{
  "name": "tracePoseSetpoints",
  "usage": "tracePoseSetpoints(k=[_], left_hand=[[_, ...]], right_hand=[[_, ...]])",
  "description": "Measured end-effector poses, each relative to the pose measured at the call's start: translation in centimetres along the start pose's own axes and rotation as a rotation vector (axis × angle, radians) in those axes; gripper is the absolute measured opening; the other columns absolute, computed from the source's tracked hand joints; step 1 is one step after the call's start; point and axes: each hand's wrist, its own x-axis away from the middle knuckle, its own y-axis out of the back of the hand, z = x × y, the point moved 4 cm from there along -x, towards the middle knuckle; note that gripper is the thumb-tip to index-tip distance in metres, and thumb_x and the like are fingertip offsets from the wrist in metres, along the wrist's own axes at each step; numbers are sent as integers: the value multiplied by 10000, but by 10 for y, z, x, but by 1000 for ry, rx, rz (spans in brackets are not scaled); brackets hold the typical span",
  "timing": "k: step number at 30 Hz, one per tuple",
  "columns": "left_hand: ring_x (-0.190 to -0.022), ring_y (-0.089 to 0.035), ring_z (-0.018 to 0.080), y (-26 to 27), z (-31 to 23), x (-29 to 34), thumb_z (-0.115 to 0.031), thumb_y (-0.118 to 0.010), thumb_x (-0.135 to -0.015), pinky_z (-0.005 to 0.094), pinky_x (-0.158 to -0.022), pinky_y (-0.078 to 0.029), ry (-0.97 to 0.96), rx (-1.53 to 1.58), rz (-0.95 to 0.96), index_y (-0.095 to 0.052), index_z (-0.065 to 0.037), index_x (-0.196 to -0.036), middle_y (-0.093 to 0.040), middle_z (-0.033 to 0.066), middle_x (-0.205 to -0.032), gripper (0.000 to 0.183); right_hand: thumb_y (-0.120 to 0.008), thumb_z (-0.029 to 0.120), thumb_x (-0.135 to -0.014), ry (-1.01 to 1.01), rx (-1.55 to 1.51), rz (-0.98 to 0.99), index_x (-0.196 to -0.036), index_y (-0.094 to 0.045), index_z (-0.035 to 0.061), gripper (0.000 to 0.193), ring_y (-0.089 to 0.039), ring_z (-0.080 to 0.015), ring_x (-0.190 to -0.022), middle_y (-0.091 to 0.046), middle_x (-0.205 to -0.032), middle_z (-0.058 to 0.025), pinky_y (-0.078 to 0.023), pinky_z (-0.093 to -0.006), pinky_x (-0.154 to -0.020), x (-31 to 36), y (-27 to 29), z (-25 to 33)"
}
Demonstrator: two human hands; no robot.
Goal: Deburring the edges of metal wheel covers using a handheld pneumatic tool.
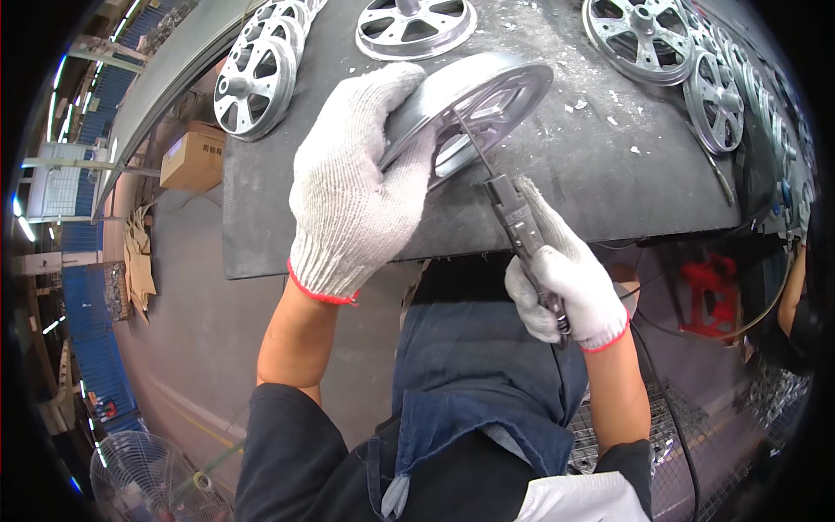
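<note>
My left hand (357,187), in a white knitted glove with a red cuff, grips the rim of a silver cast-metal spoked wheel (474,83). The wheel is tilted above the table, its spoked face turned toward the right. My right hand (574,291), gloved alike, is closed round a dark slim air file (520,224). From the tool's front a thin rod (474,142) reaches up among the wheel's spokes. Whether its tip touches the metal, I cannot tell.
Similar wheels stand in a row at the far left (255,87) and far right (716,100) of the dark table (348,235); another wheel (416,26) lies at the back. Pale chips litter the surface. A cardboard box (192,158), a fan (143,478) and a red stool (709,296) stand around.
</note>
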Motion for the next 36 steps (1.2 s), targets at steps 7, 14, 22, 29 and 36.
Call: tracePoseSetpoints(k=[7, 14, 22, 29, 36], left_hand=[[-1122, -765, 294, -1, 4, -4, -37, -810, -966, 370, -992, -601, 28, 50, -39, -726, 2, -1347, -770, 169, -1248, 391], [-1160, -736, 162, -4, 14, -4, -20, -733, -1047, 320, -1024, -586, 103, 94, 0, -695, 31, -1400, -763, 112, -1279, 359], [-1313, -694, 207, 22, 23, 5, -7, -723, -1052, 344, -1121, -576, 253, 367, 126, -595, -1, -1583, -680, 139, -1511, 546], [-996, -706, 240, 30, 17, -59, -208, -743, -936, 366, -907, -573, 234, 46, 342, -684, -11, -1192, -734, 149, -1085, 328], [-1052, -733, 219, 27, 35, -36, -249, -790, -959, 381, -939, -594, 141, 199, 140, -692, -52, -1358, -749, 118, -1191, 456]], right_hand=[[-746, 71, -1027, 968, 1095, -257, -1732, -447, 133, 768, -753, -233, -764, -757, -984, -154, -625, -362, -743, -19, 5, 8], [-755, 109, -1032, 862, 1040, -387, -1722, -464, 140, 749, -810, -332, -934, -774, -1199, -247, -634, -379, -824, -30, 2, -13], [-817, 136, -956, 46, 113, 110, -1812, -198, 89, 1058, -567, -117, -612, -693, -982, -111, -531, -301, -565, -3, -8, -17], [-1008, 49, -737, 497, 461, -261, -1743, -376, 41, 1189, -682, -113, -1110, -691, -1468, -106, -601, -318, -974, 24, 23, -28], [-944, 43, -802, 585, 776, -366, -1767, -337, 86, 1141, -713, -131, -870, -768, -1361, -151, -631, -300, -873, 25, 44, -48]])
